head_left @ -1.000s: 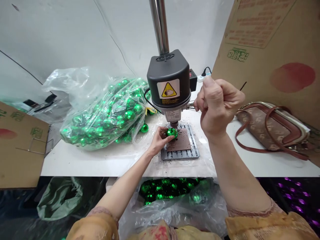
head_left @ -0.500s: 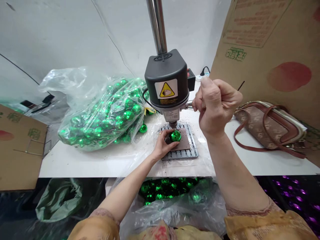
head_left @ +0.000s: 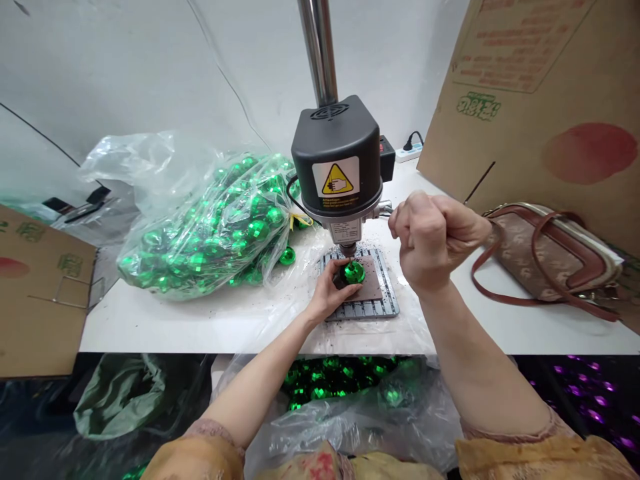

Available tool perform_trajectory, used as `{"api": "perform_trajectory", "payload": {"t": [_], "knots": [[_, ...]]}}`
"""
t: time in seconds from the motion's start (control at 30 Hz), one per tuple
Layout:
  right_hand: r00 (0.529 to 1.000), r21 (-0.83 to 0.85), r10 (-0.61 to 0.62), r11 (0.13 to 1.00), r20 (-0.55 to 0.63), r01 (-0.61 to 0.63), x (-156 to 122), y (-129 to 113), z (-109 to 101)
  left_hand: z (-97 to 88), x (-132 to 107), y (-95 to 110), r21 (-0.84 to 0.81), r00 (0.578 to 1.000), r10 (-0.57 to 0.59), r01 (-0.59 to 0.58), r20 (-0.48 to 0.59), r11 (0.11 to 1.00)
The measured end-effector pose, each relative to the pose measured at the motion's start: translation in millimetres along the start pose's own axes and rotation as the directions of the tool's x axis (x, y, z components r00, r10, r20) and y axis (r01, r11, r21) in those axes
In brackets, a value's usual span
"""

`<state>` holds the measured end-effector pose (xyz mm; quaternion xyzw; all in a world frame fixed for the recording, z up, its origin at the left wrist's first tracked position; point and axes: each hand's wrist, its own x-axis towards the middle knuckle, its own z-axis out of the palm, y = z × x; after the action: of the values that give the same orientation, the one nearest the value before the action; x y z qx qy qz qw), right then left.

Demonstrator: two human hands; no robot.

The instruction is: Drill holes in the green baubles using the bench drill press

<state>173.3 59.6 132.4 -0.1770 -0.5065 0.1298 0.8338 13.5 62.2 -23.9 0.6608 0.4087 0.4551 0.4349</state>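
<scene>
Left hand (head_left: 331,291) pinches the ball (head_left: 355,273) over the pad (head_left: 371,288), just below the chuck (head_left: 349,250). Right hand (head_left: 433,233) curled in a fist at the lever (head_left: 385,208); grip itself hidden. Ball bag (head_left: 200,233) left of drill (head_left: 336,150).

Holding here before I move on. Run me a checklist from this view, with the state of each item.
1. Ball gripped: ok, between the left hand's thumb and fingers.
2. Right hand on the drill's handle: ok, closed at it.
3. Left fingertips well clear of the chuck: not ok, close below it.
4. Plate free of dark specks: not ok, scattered.
5. Chuck stopped: cannot tell.
</scene>
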Motion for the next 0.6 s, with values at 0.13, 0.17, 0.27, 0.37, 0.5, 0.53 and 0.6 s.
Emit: {"api": "perform_trajectory", "payload": {"t": [0.13,0.17,0.27,0.37,0.5,0.53,0.6], "knots": [[0.998,0.049,-0.057,0.997,0.001,0.057,-3.8,5.5,-3.4,1.0,-0.5,1.0,-0.017,1.0,-0.005,0.005,-0.002,1.0],[0.997,0.055,-0.071,0.996,0.008,0.071,-4.6,6.6,-4.4,1.2,-0.6,1.3,-0.019,1.0,-0.005,0.005,-0.003,1.0],[0.993,0.05,-0.118,0.992,0.011,0.117,-8.4,9.5,-7.9,1.1,-0.8,1.5,-0.021,1.0,-0.004,0.004,-0.002,1.0],[0.986,0.022,-0.164,0.986,0.018,0.164,-13.3,12.3,-10.8,0.5,-1.0,0.6,-0.015,1.0,-0.005,0.005,0.0,1.0],[0.979,0.029,-0.204,0.979,0.024,0.203,-16.4,14.9,-13.0,0.4,-0.9,-0.5,-0.02,1.0,-0.004,0.005,0.004,1.0],[0.978,0.032,-0.208,0.978,0.019,0.207,-16.9,15.5,-13.9,0.5,-0.8,-0.7,-0.023,1.0,-0.003,0.003,0.002,1.0],[0.982,-0.03,-0.184,0.982,0.043,0.185,-18.7,16.8,-16.8,0.8,-0.9,-1.1,-0.023,1.0,-0.001,0.001,-0.004,1.0]]}}
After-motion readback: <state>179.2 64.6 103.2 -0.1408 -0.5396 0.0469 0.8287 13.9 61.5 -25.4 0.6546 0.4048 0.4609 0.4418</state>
